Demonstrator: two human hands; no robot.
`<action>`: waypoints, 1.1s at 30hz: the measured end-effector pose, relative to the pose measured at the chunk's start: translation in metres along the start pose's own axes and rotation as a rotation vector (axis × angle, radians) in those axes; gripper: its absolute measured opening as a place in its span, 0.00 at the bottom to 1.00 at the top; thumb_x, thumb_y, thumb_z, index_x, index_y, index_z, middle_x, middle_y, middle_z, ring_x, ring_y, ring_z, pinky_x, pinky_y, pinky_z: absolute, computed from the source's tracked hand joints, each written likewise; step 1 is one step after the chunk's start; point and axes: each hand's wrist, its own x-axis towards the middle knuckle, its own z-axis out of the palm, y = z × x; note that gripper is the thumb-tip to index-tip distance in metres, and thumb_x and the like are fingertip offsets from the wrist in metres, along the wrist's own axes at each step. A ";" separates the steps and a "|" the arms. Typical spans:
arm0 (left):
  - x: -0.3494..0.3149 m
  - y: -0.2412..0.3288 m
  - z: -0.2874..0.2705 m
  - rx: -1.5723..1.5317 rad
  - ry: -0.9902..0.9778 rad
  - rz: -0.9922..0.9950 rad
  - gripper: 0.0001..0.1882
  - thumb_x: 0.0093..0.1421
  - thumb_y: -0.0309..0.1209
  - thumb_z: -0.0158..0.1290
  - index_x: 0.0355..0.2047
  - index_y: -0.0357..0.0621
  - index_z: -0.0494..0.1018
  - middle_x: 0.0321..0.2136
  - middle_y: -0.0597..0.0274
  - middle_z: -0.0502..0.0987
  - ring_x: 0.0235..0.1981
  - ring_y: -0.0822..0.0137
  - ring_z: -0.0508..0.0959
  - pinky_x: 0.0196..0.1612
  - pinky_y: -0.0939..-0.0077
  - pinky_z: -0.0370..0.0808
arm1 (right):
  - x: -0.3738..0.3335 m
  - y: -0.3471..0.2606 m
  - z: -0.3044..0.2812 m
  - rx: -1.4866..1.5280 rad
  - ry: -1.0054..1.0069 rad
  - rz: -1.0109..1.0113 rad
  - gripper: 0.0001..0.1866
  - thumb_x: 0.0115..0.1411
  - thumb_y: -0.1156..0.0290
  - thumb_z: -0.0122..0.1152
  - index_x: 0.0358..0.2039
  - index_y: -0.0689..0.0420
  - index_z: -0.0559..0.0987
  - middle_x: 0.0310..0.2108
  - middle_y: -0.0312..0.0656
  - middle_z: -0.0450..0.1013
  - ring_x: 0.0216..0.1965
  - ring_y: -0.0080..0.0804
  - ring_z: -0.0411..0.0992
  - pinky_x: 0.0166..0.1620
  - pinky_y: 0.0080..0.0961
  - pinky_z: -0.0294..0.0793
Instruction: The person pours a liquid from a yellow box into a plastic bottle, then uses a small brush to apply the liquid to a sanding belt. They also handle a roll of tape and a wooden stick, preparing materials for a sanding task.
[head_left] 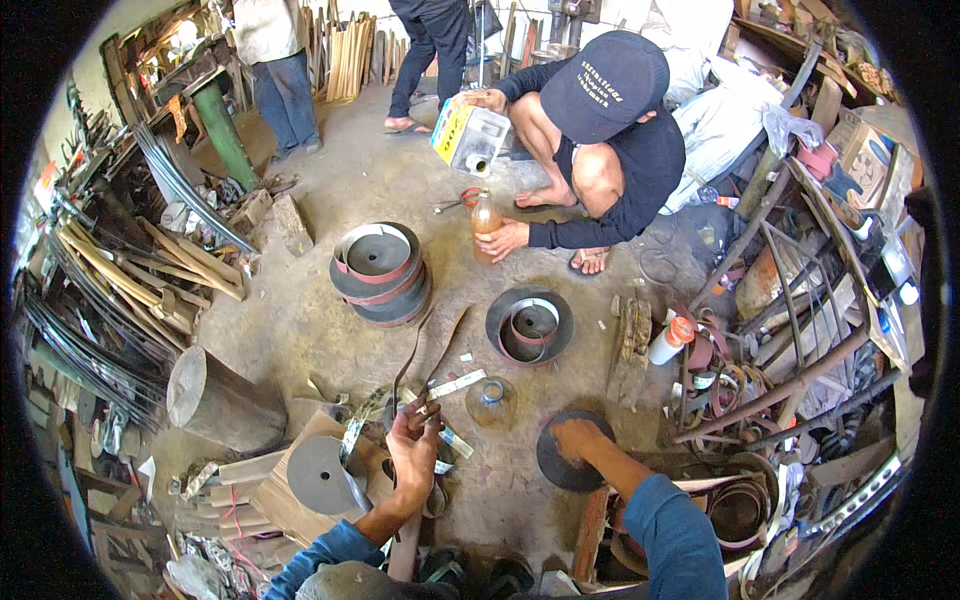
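My left hand is raised, its fingers closed round the lower end of a long thin dark strip. A second thin dark strip rises beside it; whether both are one piece I cannot tell. My right hand reaches down onto a dark round disc or shallow dish, its fingertips hidden. Between my hands stands a clear bottle with a bluish neck. Near my left hand lie a pale printed strip and a grey grinding disc on cardboard.
A crouching person tips a square can over a bottle of brown liquid. Stacked dark wheels and another ringed wheel sit ahead. A log lies left; an orange-capped container stands right, beside heaped scrap.
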 end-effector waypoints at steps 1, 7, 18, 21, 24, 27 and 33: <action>0.000 -0.001 0.000 0.014 0.003 -0.011 0.21 0.62 0.19 0.53 0.56 0.32 0.69 0.45 0.54 0.81 0.40 0.72 0.80 0.44 0.78 0.77 | 0.001 0.000 0.000 0.004 0.005 0.007 0.18 0.57 0.73 0.54 0.49 0.56 0.79 0.42 0.55 0.79 0.45 0.53 0.79 0.47 0.47 0.79; 0.002 -0.008 -0.004 0.037 -0.006 0.024 0.20 0.63 0.20 0.52 0.56 0.32 0.69 0.43 0.56 0.81 0.39 0.73 0.79 0.43 0.79 0.76 | 0.004 0.000 0.003 -0.013 -0.020 -0.002 0.17 0.57 0.72 0.55 0.47 0.56 0.80 0.43 0.55 0.79 0.46 0.53 0.78 0.48 0.47 0.79; 0.003 -0.016 -0.006 0.025 0.025 0.062 0.13 0.68 0.28 0.53 0.50 0.36 0.71 0.37 0.59 0.83 0.31 0.78 0.78 0.30 0.83 0.75 | 0.001 0.000 0.001 -0.011 -0.040 0.015 0.16 0.57 0.72 0.55 0.46 0.56 0.80 0.45 0.54 0.79 0.48 0.53 0.78 0.48 0.48 0.78; 0.003 -0.016 -0.006 0.040 0.048 0.042 0.10 0.69 0.30 0.53 0.46 0.37 0.72 0.33 0.60 0.83 0.26 0.80 0.76 0.27 0.83 0.73 | 0.002 0.001 0.003 -0.011 -0.039 0.003 0.16 0.57 0.72 0.55 0.46 0.55 0.80 0.45 0.54 0.78 0.48 0.53 0.78 0.48 0.48 0.78; 0.004 -0.016 -0.007 0.061 0.053 0.068 0.08 0.69 0.31 0.54 0.41 0.38 0.73 0.27 0.64 0.81 0.22 0.81 0.72 0.24 0.83 0.71 | 0.004 0.002 0.007 0.012 -0.020 0.019 0.16 0.56 0.72 0.56 0.46 0.56 0.80 0.44 0.54 0.79 0.47 0.54 0.78 0.48 0.48 0.78; 0.005 -0.016 -0.006 0.120 0.076 0.080 0.08 0.68 0.31 0.55 0.38 0.38 0.73 0.22 0.68 0.77 0.19 0.82 0.69 0.22 0.83 0.68 | 0.005 0.003 0.010 -0.002 -0.020 0.022 0.17 0.56 0.71 0.56 0.46 0.56 0.80 0.43 0.55 0.79 0.47 0.54 0.78 0.48 0.48 0.79; 0.003 -0.015 -0.005 0.144 0.112 0.074 0.08 0.67 0.31 0.56 0.35 0.38 0.73 0.18 0.72 0.72 0.18 0.82 0.66 0.21 0.83 0.62 | 0.006 0.005 0.013 -0.003 -0.008 -0.005 0.16 0.57 0.71 0.55 0.46 0.56 0.80 0.44 0.56 0.79 0.46 0.54 0.78 0.48 0.48 0.79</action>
